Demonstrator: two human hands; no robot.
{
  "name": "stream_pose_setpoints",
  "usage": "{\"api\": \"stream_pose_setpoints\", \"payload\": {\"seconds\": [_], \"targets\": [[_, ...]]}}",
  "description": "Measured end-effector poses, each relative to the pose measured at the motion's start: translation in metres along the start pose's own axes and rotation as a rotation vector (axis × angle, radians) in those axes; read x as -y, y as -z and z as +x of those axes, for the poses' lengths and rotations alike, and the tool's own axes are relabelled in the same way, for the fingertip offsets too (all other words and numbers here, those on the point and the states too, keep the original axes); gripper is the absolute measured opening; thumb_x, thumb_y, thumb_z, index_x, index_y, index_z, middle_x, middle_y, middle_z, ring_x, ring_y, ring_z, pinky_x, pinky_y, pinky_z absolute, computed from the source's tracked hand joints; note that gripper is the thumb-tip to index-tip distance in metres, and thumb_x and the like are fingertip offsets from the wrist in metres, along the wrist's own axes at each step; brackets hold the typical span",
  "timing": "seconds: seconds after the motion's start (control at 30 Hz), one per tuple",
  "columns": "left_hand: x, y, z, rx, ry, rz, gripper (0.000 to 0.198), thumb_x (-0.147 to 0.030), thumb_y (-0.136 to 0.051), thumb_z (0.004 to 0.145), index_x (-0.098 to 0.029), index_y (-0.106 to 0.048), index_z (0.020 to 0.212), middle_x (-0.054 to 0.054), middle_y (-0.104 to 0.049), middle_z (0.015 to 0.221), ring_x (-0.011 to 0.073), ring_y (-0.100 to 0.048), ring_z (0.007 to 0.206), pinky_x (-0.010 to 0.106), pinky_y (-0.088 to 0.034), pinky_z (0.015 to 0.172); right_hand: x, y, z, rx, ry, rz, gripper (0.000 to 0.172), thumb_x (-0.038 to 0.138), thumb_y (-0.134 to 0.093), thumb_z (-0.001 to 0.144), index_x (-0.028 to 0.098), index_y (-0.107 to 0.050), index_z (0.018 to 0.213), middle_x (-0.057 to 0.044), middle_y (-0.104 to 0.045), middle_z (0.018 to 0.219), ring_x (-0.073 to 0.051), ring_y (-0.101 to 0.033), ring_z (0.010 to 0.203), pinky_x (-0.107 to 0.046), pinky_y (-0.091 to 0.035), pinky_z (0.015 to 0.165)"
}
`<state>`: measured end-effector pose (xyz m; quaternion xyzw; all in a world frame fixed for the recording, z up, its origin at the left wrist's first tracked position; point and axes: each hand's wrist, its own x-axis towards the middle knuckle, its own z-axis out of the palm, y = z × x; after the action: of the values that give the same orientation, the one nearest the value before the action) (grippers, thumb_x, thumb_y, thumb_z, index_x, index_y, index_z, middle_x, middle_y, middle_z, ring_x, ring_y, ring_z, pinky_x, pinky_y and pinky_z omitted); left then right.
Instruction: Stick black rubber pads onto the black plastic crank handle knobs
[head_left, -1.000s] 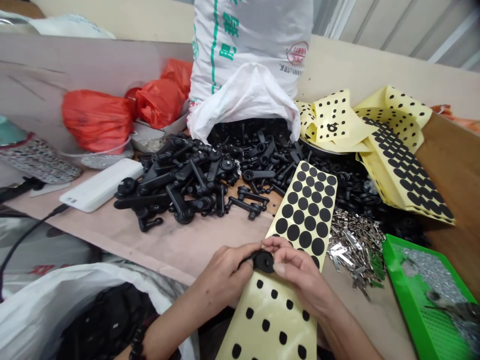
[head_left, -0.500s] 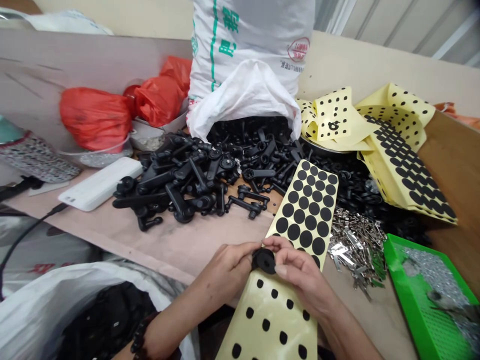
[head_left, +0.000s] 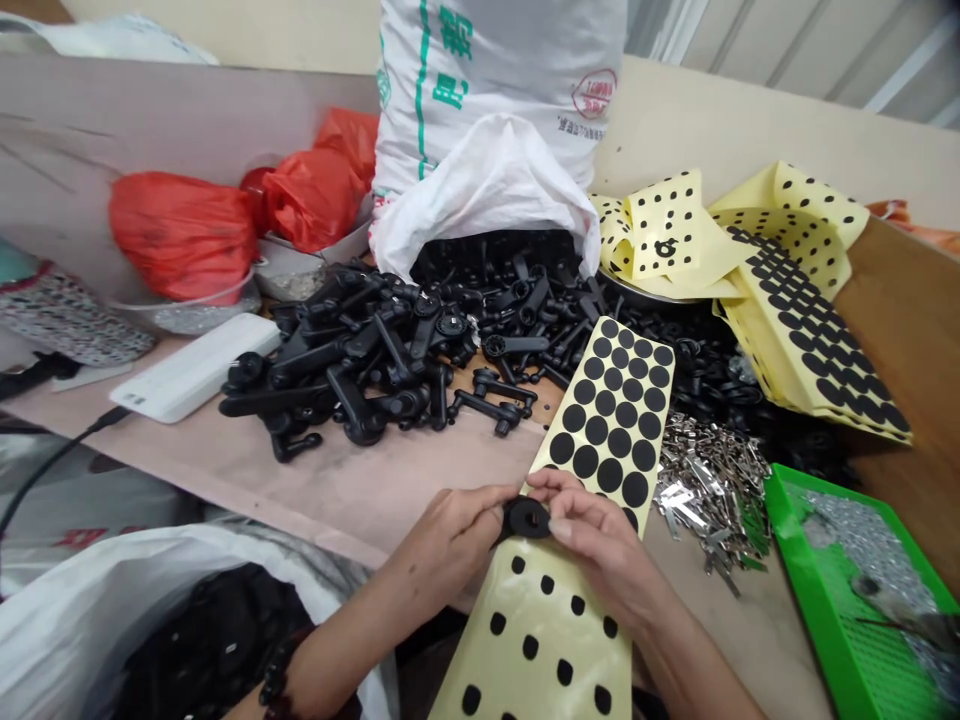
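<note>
My left hand (head_left: 450,540) and my right hand (head_left: 592,535) meet low in the middle of the view, both pinching a small round black plastic part (head_left: 525,518) between fingertips. They hover over a yellow backing sheet (head_left: 540,640) with small black dots left on it. Just beyond lies a yellow sheet of round black stickers (head_left: 611,420). A heap of black plastic crank handles (head_left: 390,365) spreads across the table behind.
A white woven sack (head_left: 495,90) spills handles at the back. Red bags (head_left: 187,230) and a white power bank (head_left: 191,365) lie left. Used yellow sheets (head_left: 787,290) pile right, above metal clips (head_left: 709,480) and a green tray (head_left: 847,600). A white bag (head_left: 150,610) sits lower left.
The round black part has turned a little between my fingertips. Both hands stay in the same place; the view has shifted slightly.
</note>
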<state>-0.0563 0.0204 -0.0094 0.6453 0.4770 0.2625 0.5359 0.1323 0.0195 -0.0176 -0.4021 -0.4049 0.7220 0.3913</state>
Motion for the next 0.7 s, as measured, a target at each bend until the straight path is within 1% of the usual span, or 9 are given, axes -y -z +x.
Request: {"api": "stream_pose_setpoints", "payload": {"seconds": [0.1, 0.17, 0.3, 0.4, 0.57, 0.7], "targets": [[-0.0015, 0.0001, -0.0013, 0.001, 0.007, -0.009, 0.035, -0.015, -0.035, 0.085, -0.017, -0.067, 0.1, -0.001, -0.071, 0.096, 0.0159, -0.062, 0.088, 0.019, -0.045, 0.076, 0.0003, -0.0005, 0.0008, -0.004, -0.012, -0.014, 0.014, 0.025, -0.071, 0.069, 0.018, -0.062, 0.06, -0.007, -0.049, 0.117, -0.027, -0.045, 0.112, -0.04, -0.032, 0.097], [-0.0022, 0.0002, -0.002, -0.002, 0.013, -0.013, 0.036, -0.015, -0.035, 0.086, -0.018, -0.066, 0.103, -0.001, -0.071, 0.095, 0.0162, -0.062, 0.09, 0.019, -0.045, 0.077, 0.0, -0.0005, 0.0008, -0.003, -0.014, -0.024, 0.014, 0.024, -0.07, 0.07, 0.018, -0.061, 0.06, -0.008, -0.049, 0.117, -0.028, -0.044, 0.113, -0.04, -0.033, 0.097], [-0.0029, -0.0002, -0.002, -0.021, 0.031, -0.001, 0.037, -0.017, -0.035, 0.087, -0.018, -0.065, 0.109, -0.001, -0.071, 0.089, 0.0157, -0.062, 0.081, 0.02, -0.046, 0.071, -0.0013, -0.0006, 0.0007, -0.012, -0.011, -0.034, 0.013, 0.023, -0.069, 0.07, 0.018, -0.061, 0.061, -0.007, -0.049, 0.117, -0.027, -0.045, 0.112, -0.04, -0.033, 0.096], [-0.0021, -0.0013, -0.0009, -0.04, 0.02, 0.015, 0.035, -0.021, -0.037, 0.088, -0.018, -0.066, 0.108, -0.002, -0.072, 0.084, 0.0155, -0.062, 0.076, 0.02, -0.046, 0.07, -0.0021, -0.001, 0.0006, -0.024, -0.017, -0.027, 0.014, 0.023, -0.07, 0.069, 0.018, -0.061, 0.06, -0.007, -0.049, 0.116, -0.027, -0.045, 0.111, -0.04, -0.033, 0.096], [0.0024, -0.0049, -0.0001, -0.063, -0.006, 0.046, 0.029, -0.022, -0.043, 0.086, -0.019, -0.067, 0.102, 0.0, -0.072, 0.092, 0.018, -0.064, 0.083, 0.021, -0.047, 0.072, -0.0021, -0.0013, 0.0005, -0.028, -0.016, -0.025, 0.014, 0.024, -0.07, 0.07, 0.018, -0.061, 0.061, -0.007, -0.051, 0.115, -0.026, -0.047, 0.109, -0.038, -0.035, 0.093], [0.0037, -0.0063, -0.0014, -0.082, -0.032, 0.058, 0.028, -0.02, -0.044, 0.085, -0.021, -0.067, 0.101, -0.002, -0.072, 0.086, 0.0174, -0.065, 0.085, 0.021, -0.047, 0.075, -0.0033, -0.0012, 0.0008, -0.047, -0.023, -0.014, 0.015, 0.026, -0.07, 0.069, 0.018, -0.061, 0.06, -0.006, -0.051, 0.113, -0.025, -0.049, 0.106, -0.037, -0.037, 0.091]]}}
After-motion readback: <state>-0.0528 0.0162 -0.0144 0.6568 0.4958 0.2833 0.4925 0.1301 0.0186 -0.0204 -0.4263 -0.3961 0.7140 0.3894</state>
